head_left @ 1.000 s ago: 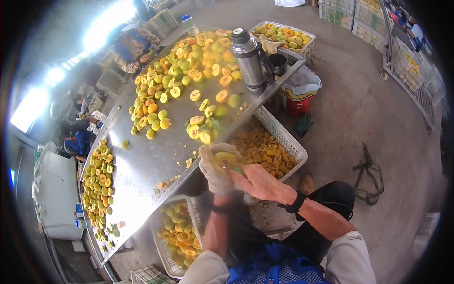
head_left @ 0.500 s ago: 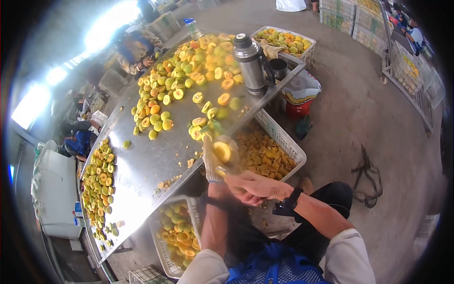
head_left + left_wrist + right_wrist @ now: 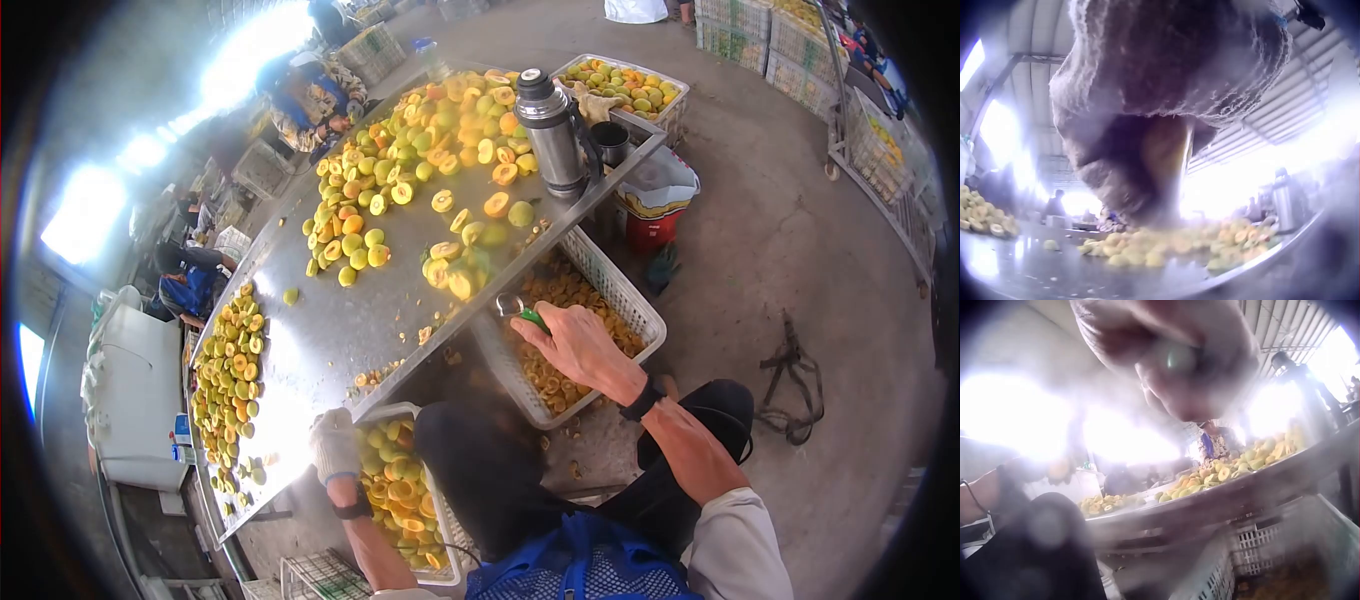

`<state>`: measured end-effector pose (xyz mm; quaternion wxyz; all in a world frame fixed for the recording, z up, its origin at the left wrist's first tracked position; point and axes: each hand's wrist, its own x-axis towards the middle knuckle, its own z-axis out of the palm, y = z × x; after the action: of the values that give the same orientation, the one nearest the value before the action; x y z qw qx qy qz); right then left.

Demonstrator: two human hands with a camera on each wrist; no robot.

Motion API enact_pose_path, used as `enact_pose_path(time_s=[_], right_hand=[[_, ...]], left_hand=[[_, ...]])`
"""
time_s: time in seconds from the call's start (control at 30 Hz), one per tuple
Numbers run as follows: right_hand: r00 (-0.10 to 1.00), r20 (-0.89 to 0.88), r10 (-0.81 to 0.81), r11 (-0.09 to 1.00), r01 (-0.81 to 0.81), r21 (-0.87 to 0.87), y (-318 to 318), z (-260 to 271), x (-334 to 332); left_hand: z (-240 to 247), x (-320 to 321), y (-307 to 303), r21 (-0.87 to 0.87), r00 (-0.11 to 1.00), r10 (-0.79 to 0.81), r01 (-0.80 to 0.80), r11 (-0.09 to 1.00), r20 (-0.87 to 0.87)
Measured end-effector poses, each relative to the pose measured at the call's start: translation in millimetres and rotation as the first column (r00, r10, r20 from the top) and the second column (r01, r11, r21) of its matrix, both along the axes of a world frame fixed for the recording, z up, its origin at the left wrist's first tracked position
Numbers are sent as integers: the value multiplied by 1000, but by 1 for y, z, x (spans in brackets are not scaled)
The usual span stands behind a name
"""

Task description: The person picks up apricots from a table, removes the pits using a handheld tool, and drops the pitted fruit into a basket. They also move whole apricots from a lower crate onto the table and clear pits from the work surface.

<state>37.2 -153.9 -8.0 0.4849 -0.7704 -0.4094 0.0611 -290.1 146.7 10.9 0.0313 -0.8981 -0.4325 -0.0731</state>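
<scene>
My left hand (image 3: 335,443), in a pale knitted glove, is over the left edge of a white crate (image 3: 447,540) of cored fruit halves, beside the metal table (image 3: 330,345). In the left wrist view its fingers curl round a yellow peach half (image 3: 1166,147), mostly hidden by the glove. My bare right hand (image 3: 585,348) grips a green-handled pitting tool (image 3: 533,318) with a metal loop at its tip. It is above a second white crate (image 3: 655,335) holding orange-brown scraps. A heap of yellow-green peaches (image 3: 385,165), many halved, covers the far part of the table.
A steel thermos (image 3: 555,140) stands at the table's right edge, with a dark cup (image 3: 610,143) near it. More halves (image 3: 228,380) lie along the left edge. Beyond the right corner are a fruit-filled crate (image 3: 680,95) and a red bucket (image 3: 650,228). A strap (image 3: 790,385) lies on the floor.
Both hands were together over the table's near edge, the left holding a peach half and the right working the tool at it. The left has moved down-left to the crate; the right has moved up-right.
</scene>
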Motion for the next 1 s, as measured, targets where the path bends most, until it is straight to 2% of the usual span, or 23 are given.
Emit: enact_pose_path(time_s=[0.1, 0.23, 0.3, 0.37, 0.43, 0.5, 0.6, 0.7, 0.73, 0.83, 0.87, 0.93, 1.0], right_hand=[[1000, -7, -3, 1000, 3, -31, 3, -6, 2], [1000, -5, -30, 996, 29, -84, 5, -9, 5], [999, 1, -43, 994, 43, -98, 4, -11, 7], [998, 19, -59, 992, 61, -115, 2, -9, 9], [997, 30, -76, 990, 79, -117, 0, -6, 13], [995, 36, -92, 990, 95, -101, -2, -4, 17], [995, 31, -94, 989, 97, -112, -4, -3, 22], [996, -3, -94, 988, 93, -124, -9, -1, 25], [995, -14, -98, 987, 96, -126, -10, 0, 26], [995, -51, -89, 985, 80, -155, -15, 3, 28], [995, -61, -81, 984, 70, -166, -17, 5, 28], [995, -34, -93, 983, 87, -162, -19, 3, 27], [994, -22, -104, 984, 100, -149, -21, 3, 25]], left_hand=[[-4, 32, 9, -36, 950, -59, 74, 997, 306], [-14, 135, 23, -205, 889, -100, 211, 956, 447], [-12, 201, 19, -325, 874, -127, 305, 895, 469], [-35, 267, 32, -276, 835, -209, 389, 879, 510], [-41, 327, 27, -110, 738, -395, 531, 840, 547], [-45, 381, 24, -98, 766, -441, 541, 835, 468], [-68, 442, 33, 8, 715, -614, 649, 761, 334], [-78, 476, 30, -138, 771, -616, 636, 759, 164], [-69, 483, 25, -283, 829, -556, 547, 788, 55], [-72, 486, 25, -312, 820, -573, 541, 781, -14], [-74, 481, 24, -317, 821, -568, 553, 770, 54], [-82, 468, 18, -189, 804, -547, 589, 786, 232], [-77, 453, 11, -79, 731, -551, 627, 775, 402]])
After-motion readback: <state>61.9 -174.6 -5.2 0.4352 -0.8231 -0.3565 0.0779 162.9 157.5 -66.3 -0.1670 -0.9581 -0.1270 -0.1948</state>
